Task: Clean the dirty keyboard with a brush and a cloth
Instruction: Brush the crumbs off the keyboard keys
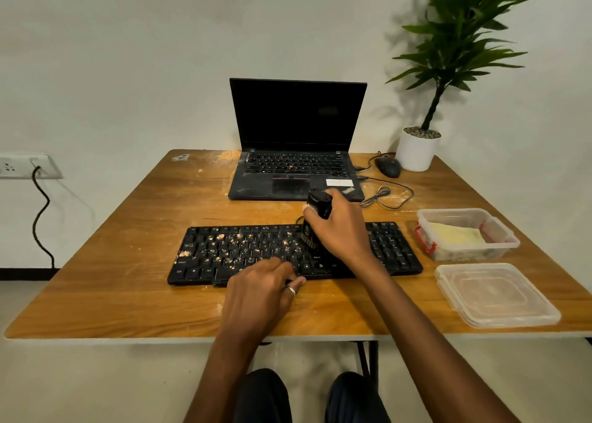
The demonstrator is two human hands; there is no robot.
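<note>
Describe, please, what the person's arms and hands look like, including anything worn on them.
Neither arm shows a sleeve, glove or watch; both are bare to the frame's edge. The left hand wears a plain silver ring, seemingly on its thumb; the right hand wears nothing visible.

A plain office corner – laptop [296, 140], mouse [388, 166], potted plant [448, 70] on a wooden desk [128, 294]
</note>
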